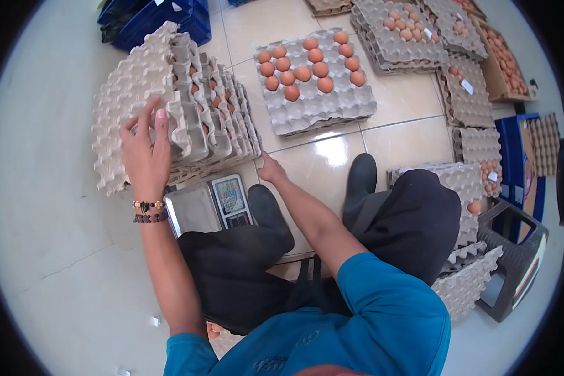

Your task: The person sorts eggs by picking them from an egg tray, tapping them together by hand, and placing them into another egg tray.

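A tall stack of grey cardboard egg trays stands at the left, with brown eggs showing between its layers. My left hand rests against the top tray, its fingers stretched out and apart. Down at the stack's lower right corner, my right hand grips the edge; its fingers are partly hidden. Close beside the stack, between my hands and my boots, lies a digital scale with a metal plate.
Ahead on the tiled floor sits another tray stack with several eggs on top. More tray stacks line the right, near a wooden box of eggs. Blue crates stand at upper left; a dark plastic stool is at lower right.
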`<action>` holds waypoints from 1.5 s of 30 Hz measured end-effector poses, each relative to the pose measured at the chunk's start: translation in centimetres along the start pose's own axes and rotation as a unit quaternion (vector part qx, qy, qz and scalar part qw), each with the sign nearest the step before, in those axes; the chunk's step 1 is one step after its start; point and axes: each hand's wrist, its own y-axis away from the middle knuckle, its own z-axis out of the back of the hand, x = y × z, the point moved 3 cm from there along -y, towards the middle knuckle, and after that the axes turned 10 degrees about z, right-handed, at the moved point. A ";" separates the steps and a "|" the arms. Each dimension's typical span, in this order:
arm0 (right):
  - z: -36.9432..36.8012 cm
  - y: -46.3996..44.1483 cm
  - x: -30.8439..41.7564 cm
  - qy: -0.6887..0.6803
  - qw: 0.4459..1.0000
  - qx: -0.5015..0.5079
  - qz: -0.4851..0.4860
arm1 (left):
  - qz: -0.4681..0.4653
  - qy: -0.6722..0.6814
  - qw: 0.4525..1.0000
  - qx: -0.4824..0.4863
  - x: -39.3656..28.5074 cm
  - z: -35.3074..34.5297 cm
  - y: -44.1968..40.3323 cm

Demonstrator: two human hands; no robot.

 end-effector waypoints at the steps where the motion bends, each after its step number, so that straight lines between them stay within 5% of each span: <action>1: -1.2 0.4 1.0 -0.042 0.996 -0.072 0.011 | 0.004 -0.013 1.000 -0.008 0.2 0.8 0.0; 5: 1.9 2.2 -0.3 0.031 0.959 -0.244 0.139 | 0.008 0.001 1.000 -0.021 -0.9 -1.4 0.3; 8: 2.4 3.3 -0.1 0.063 0.991 -0.081 0.087 | 0.008 -0.006 1.000 -0.020 -0.6 -1.4 0.3; 14: 3.7 4.1 2.3 0.040 0.958 -0.226 0.170 | -0.005 -0.019 0.999 -0.038 -0.1 -1.5 0.2; 17: 3.3 3.6 2.0 0.021 0.973 -0.128 0.193 | 0.003 -0.014 0.999 -0.033 -0.2 -1.6 0.3; 23: 4.2 5.1 4.4 -0.006 0.934 -0.282 0.221 | 0.003 -0.029 0.999 -0.044 0.1 -1.7 0.1; 26: 3.6 5.1 4.5 0.014 0.955 -0.188 0.229 | 0.004 -0.029 0.998 -0.049 0.2 -1.8 0.1; 32: 5.7 6.5 6.7 -0.029 0.929 -0.278 0.242 | -0.004 -0.020 0.999 -0.049 0.3 -1.8 0.1; 35: 5.3 6.6 7.4 0.021 0.940 -0.208 0.271 | 0.002 -0.019 0.999 -0.044 0.2 -1.6 0.2; 41: 6.7 7.5 9.0 -0.016 0.901 -0.310 0.303 | 0.005 -0.021 0.999 -0.047 0.2 -1.6 0.2; 45: 6.8 8.3 10.2 -0.004 0.897 -0.287 0.337 | 0.005 -0.018 0.999 -0.043 0.3 -1.8 0.1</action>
